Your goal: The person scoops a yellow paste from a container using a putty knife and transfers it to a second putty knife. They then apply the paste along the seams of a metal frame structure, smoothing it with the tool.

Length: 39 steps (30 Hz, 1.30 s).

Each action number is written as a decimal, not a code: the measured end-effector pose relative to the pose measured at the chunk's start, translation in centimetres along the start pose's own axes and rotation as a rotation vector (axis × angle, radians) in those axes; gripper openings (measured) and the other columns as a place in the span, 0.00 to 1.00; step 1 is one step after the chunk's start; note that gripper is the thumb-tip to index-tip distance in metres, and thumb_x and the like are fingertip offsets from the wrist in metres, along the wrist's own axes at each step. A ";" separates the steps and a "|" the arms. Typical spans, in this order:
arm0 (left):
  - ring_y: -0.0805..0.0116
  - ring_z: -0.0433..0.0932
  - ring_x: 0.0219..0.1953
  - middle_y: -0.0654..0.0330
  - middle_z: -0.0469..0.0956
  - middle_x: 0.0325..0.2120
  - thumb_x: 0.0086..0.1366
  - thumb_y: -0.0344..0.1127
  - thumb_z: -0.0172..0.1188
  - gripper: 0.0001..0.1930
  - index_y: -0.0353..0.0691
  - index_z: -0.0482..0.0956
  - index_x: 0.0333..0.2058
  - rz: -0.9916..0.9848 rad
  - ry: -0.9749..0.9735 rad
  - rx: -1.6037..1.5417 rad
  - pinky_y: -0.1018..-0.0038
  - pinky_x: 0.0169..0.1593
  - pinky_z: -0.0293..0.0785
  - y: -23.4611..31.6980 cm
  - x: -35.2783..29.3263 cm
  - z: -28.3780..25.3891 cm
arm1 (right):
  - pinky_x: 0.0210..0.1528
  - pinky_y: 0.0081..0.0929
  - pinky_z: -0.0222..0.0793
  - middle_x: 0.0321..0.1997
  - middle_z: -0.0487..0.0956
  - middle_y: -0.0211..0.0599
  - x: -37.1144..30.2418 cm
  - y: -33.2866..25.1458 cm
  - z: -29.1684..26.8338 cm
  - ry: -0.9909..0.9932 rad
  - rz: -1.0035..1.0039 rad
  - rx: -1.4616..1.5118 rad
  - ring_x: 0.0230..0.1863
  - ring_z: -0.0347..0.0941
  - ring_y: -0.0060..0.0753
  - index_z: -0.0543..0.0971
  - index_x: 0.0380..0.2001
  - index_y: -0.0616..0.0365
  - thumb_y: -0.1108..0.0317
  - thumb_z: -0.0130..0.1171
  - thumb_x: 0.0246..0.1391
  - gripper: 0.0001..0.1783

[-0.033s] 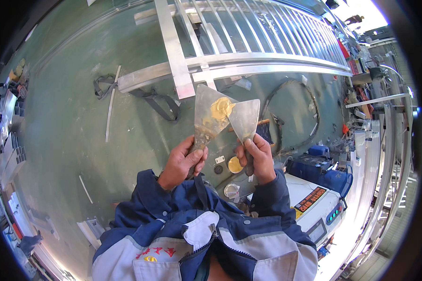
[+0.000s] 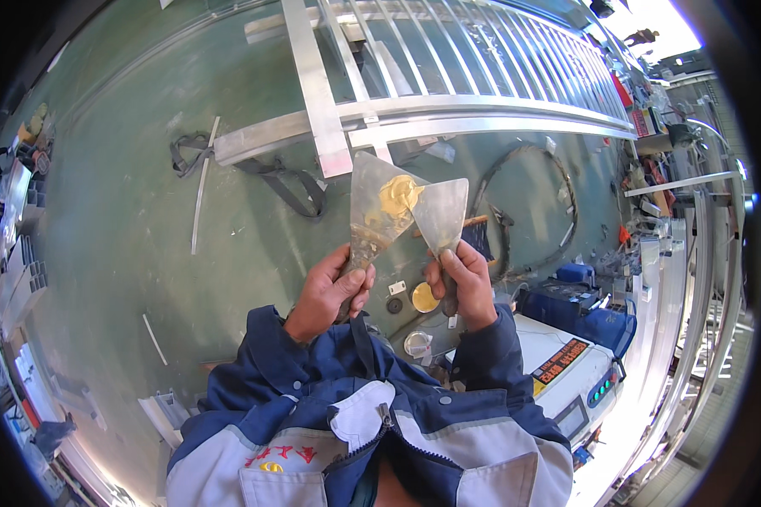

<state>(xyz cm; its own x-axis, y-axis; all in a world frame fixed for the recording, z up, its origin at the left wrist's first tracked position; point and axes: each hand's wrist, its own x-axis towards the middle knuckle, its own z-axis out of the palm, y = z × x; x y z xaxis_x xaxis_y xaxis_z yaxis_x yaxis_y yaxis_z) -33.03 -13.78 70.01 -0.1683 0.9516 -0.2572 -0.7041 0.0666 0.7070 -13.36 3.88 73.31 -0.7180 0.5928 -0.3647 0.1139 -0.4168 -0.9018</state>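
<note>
While a black strap (image 2: 275, 179) is lying on the green floor (image 2: 127, 253), the left hand (image 2: 323, 291) is gripping a wide scraper (image 2: 369, 207) whose raised blade is carrying yellow paste (image 2: 400, 196). Beside it, a narrower scraper (image 2: 444, 215), apparently touching the paste, is sitting clasped in the right hand (image 2: 467, 283). Farther right, a white machine (image 2: 524, 334) is standing near a blue bag (image 2: 558, 304).

**Barred frame (image 2: 482, 125) ahead of the left hand (image 2: 325, 291) and right hand (image 2: 469, 283)**

The left scraper (image 2: 374, 232), bearing paste (image 2: 400, 196), and the right scraper (image 2: 445, 211) overlap ahead of them. Left of both, a strap (image 2: 275, 177) lies ahead on the floor (image 2: 127, 211); right, a hose loop (image 2: 574, 207). A machine (image 2: 528, 334) stands back and right.
</note>
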 end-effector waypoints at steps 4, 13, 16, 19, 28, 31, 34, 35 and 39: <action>0.77 0.71 0.27 0.61 0.72 0.37 0.77 0.42 0.59 0.21 0.36 0.68 0.60 -0.001 0.029 -0.121 0.78 0.29 0.71 0.5 -1.1 -0.1 | 0.29 0.17 0.66 0.29 0.80 0.34 1.1 0.7 0.1 -0.051 0.014 -0.006 0.22 0.70 0.18 0.79 0.47 0.62 0.63 0.50 0.75 0.13; 0.78 0.71 0.26 0.61 0.72 0.38 0.78 0.40 0.57 0.20 0.37 0.68 0.61 0.100 0.138 -0.205 0.80 0.27 0.71 2.7 -5.1 -3.6 | 0.25 0.16 0.66 0.29 0.80 0.34 4.6 -0.2 4.2 -0.188 0.139 -0.078 0.21 0.69 0.17 0.78 0.47 0.62 0.64 0.51 0.75 0.12; 0.78 0.71 0.27 0.62 0.72 0.38 0.78 0.39 0.55 0.19 0.37 0.69 0.61 0.147 0.160 -0.233 0.80 0.28 0.71 4.1 -6.7 -5.9 | 0.26 0.16 0.66 0.29 0.80 0.34 5.7 -0.8 7.1 -0.207 0.183 -0.092 0.21 0.70 0.16 0.78 0.47 0.62 0.65 0.51 0.75 0.12; 0.78 0.72 0.26 0.61 0.72 0.38 0.78 0.39 0.55 0.19 0.37 0.69 0.61 0.207 0.171 -0.268 0.80 0.27 0.71 5.4 -8.3 -8.4 | 0.25 0.16 0.66 0.29 0.81 0.34 6.8 -1.5 10.7 -0.232 0.153 -0.152 0.21 0.69 0.17 0.78 0.48 0.62 0.65 0.50 0.76 0.12; 0.77 0.72 0.26 0.61 0.73 0.38 0.78 0.38 0.54 0.19 0.37 0.68 0.61 0.275 0.225 -0.389 0.79 0.27 0.71 11.6 -14.0 -14.9 | 0.37 0.34 0.75 0.40 0.82 0.40 10.9 -2.0 25.6 -0.187 -0.912 -1.062 0.34 0.77 0.39 0.80 0.59 0.59 0.83 0.57 0.55 0.27; 0.77 0.71 0.26 0.61 0.73 0.38 0.79 0.38 0.53 0.18 0.37 0.68 0.61 0.293 0.214 -0.430 0.79 0.27 0.71 13.5 -16.0 -16.3 | 0.40 0.41 0.75 0.42 0.81 0.39 12.7 -1.3 28.7 -0.215 -1.113 -1.221 0.38 0.76 0.46 0.81 0.60 0.53 0.84 0.59 0.46 0.35; 0.78 0.70 0.25 0.61 0.71 0.38 0.79 0.41 0.54 0.21 0.37 0.67 0.63 0.307 0.218 -0.420 0.80 0.26 0.71 15.0 -17.9 -17.4 | 0.40 0.40 0.74 0.42 0.81 0.36 14.2 -0.6 30.9 -0.211 -1.200 -1.286 0.38 0.75 0.43 0.82 0.60 0.49 0.83 0.60 0.45 0.35; 0.79 0.70 0.24 0.61 0.71 0.38 0.78 0.42 0.54 0.23 0.37 0.66 0.64 0.309 0.223 -0.409 0.80 0.26 0.71 15.4 -18.5 -17.7 | 0.40 0.39 0.74 0.42 0.81 0.35 14.6 -0.4 31.4 -0.206 -1.226 -1.311 0.38 0.75 0.43 0.82 0.60 0.48 0.83 0.60 0.45 0.35; 0.79 0.70 0.24 0.61 0.71 0.38 0.79 0.43 0.54 0.22 0.37 0.66 0.63 0.321 0.276 -0.388 0.81 0.26 0.71 16.9 -20.2 -19.1 | 0.41 0.38 0.73 0.43 0.81 0.34 16.0 0.1 33.6 -0.243 -1.247 -1.361 0.39 0.75 0.42 0.83 0.60 0.45 0.82 0.61 0.43 0.36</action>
<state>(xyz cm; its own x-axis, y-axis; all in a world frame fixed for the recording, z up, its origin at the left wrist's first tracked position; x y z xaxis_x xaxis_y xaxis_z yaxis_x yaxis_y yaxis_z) -54.72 -37.58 74.51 -0.5524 0.7891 -0.2687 -0.7808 -0.3771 0.4981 -47.89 -9.80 75.15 -0.8652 -0.0667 0.4970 -0.1756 0.9686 -0.1758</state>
